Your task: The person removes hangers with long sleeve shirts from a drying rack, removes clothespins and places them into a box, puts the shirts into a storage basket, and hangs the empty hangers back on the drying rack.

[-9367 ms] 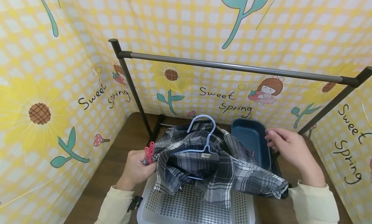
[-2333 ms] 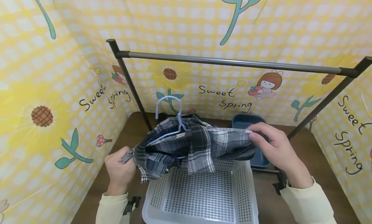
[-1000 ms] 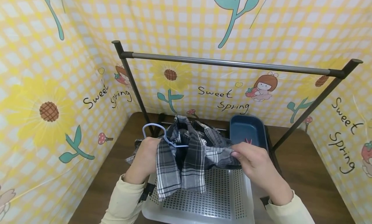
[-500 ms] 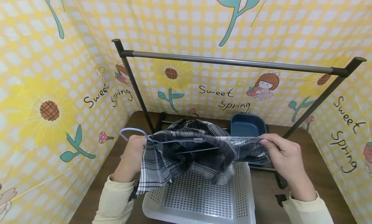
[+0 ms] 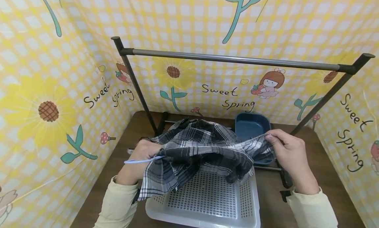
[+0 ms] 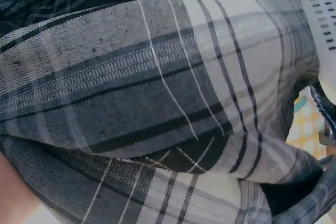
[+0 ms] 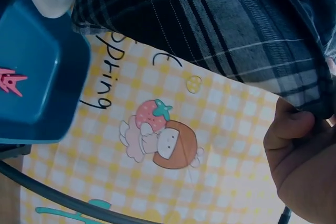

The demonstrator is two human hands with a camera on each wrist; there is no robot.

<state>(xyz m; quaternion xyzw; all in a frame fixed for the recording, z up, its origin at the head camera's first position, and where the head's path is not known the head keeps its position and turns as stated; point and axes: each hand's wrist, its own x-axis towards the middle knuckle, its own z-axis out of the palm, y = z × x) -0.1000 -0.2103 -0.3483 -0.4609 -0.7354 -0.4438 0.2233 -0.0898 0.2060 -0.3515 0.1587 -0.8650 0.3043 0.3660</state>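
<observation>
The black-grey-white plaid shirt (image 5: 204,157) spreads above the perforated basket (image 5: 204,198), one flap drooping over its left side and the bulk bunched toward its far rim. The cloth looks light, soft and limp, apt to sag wherever unsupported, not slippery or fragile; seams and sleeve ends should give the surest hold. Off the basket's far right corner sits a blue plastic tub (image 5: 251,124), partly hidden by a sleeve. To the basket's right, the right hand (image 5: 290,155) pinches that sleeve's end, thumb and fingers closed on it. To the basket's left, the left hand (image 5: 143,152) seems clamped on bunched shirt, though its fingertips are hidden. Across it lies the pale blue hanger hook (image 5: 140,161), pointing away from the basket.
</observation>
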